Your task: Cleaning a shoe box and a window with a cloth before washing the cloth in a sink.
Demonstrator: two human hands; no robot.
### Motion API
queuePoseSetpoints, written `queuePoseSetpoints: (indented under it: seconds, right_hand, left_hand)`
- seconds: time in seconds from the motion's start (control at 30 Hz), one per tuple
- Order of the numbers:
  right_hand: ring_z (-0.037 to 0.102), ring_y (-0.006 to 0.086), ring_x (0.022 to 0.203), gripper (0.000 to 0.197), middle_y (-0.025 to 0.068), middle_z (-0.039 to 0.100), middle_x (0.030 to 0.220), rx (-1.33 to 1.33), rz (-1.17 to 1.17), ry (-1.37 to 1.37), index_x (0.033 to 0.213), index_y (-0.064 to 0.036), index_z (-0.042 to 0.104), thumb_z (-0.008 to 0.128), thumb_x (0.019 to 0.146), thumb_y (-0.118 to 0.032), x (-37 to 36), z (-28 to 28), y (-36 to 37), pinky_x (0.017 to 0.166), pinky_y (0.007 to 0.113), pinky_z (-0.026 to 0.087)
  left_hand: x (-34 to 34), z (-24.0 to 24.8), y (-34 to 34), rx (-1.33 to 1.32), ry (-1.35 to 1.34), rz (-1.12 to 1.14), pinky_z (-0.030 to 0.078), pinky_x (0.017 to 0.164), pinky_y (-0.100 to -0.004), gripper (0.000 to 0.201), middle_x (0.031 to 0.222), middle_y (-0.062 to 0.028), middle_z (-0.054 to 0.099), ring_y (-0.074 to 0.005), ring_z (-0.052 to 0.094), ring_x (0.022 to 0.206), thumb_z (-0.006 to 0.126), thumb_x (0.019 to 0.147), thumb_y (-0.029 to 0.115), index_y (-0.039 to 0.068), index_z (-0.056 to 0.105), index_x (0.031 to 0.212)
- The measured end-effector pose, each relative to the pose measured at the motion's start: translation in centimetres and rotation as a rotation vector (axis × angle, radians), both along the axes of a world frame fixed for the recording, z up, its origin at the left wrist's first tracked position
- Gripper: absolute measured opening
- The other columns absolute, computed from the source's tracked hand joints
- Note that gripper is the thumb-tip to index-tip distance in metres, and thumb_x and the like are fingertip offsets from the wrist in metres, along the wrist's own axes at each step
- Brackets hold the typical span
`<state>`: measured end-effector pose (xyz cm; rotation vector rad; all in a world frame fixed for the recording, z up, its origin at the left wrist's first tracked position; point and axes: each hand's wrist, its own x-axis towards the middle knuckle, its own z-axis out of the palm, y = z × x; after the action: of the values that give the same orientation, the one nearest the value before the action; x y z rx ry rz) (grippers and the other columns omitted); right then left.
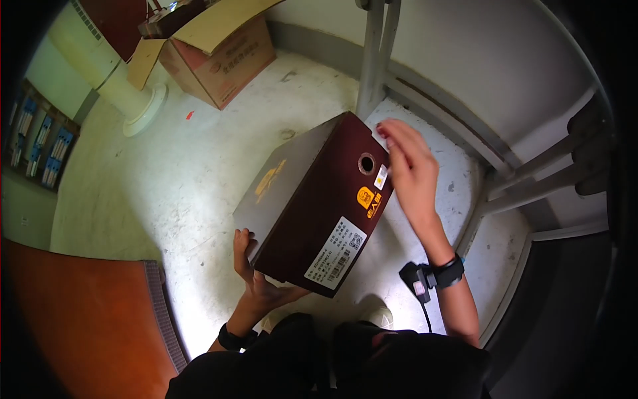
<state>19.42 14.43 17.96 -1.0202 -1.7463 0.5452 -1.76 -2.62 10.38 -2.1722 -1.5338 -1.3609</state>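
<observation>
1. Head view: a maroon box (pixel 302 203) tilts mid-scene, the left hand (pixel 260 292) clasping its near-left corner.
2. The half-open right hand (pixel 413 174) is at its right edge; contact unclear.
3. One-sided support might let it tip right.

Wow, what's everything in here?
Box: one, maroon, centre
Carton: one, brown, upper left
Post: one, cream, upper left
Folders: several, blue, far left
Scrap: one, red, floor
Panel: one, orange, lower left
Metal legs: several, grey, right
Wall: one, grey, upper right
Floor: one, pale, beneath
Gadget: one, black, right wrist
Wristbands: two, black, wrists
Clothing: unclear count, black, bottom
Shoes: two, pale, bottom
Left hand: one, bare, holding box
Right hand: one, bare, beside box
</observation>
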Motion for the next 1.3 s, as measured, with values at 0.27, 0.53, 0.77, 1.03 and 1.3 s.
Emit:
queuePoseSetpoints:
  seconds: [0.27,0.53,0.77,1.03,1.3]
  right_hand:
    - [0.059,0.0207,0.091,0.019,0.007,0.062,0.096,0.352,0.4,-0.31,0.092,-0.0066,0.065,0.054,0.078,-0.004,-0.8,-4.1,-12.8,0.081,0.031,0.048]
    - [0.056,0.0158,0.098,0.025,0.0064,0.061,0.106,-0.755,-0.273,0.456,0.11,0.0,0.058,0.047,0.092,-0.013,7.8,-7.7,-2.4,0.086,0.027,0.042]
    - [0.059,0.0113,0.082,0.041,0.0053,0.064,0.092,-1.234,0.078,0.57,0.107,-0.0018,0.058,0.049,0.091,-0.038,8.8,-11.9,-7.5,0.07,0.024,0.049]
    - [0.047,0.005,0.05,0.045,0.0011,0.061,0.081,-1.356,0.217,0.76,0.109,-0.006,0.058,0.046,0.09,-0.045,1.5,-6.5,-11.0,0.04,0.018,0.035]
    - [0.054,0.0087,0.056,0.055,0.0066,0.058,0.093,-1.732,0.475,0.347,0.119,-0.0019,0.049,0.05,0.088,-0.047,-0.2,-8.2,-7.5,0.041,0.02,0.041]
  left_hand:
    - [0.9,-1.2,-0.3,-0.009,0.001,0.057,0.023,0.1,-0.0616,0.116,0.134,-0.0265,0.016,-0.0429,0.025,0.125,0.076,0.058,0.057,0.025,0.001,0.141]
    - [2.5,-7.2,-2.6,-0.041,-0.187,-0.122,0.023,0.095,-0.0682,0.069,0.133,-0.0188,0.025,-0.0443,0.03,0.121,0.048,0.081,0.057,0.032,0.017,0.137]
    - [0.0,-9.9,-6.5,-0.053,0.189,-0.42,0.012,0.099,-0.0691,0.096,0.145,-0.0185,0.006,-0.0484,0.012,0.13,0.059,0.068,0.067,0.021,0.016,0.141]
    - [-10.2,-13.1,-10.9,-0.821,-0.595,-0.329,0.027,0.1,-0.0528,0.09,0.14,-0.0163,0.018,-0.0376,0.021,0.127,0.063,0.07,0.049,0.012,0.018,0.139]
    - [-11.8,-8.3,-12.4,-0.855,-0.369,-0.047,0.03,0.103,-0.0424,0.101,0.137,-0.0203,0.023,-0.0336,0.029,0.127,0.08,0.062,0.028,0.0,0.017,0.136]
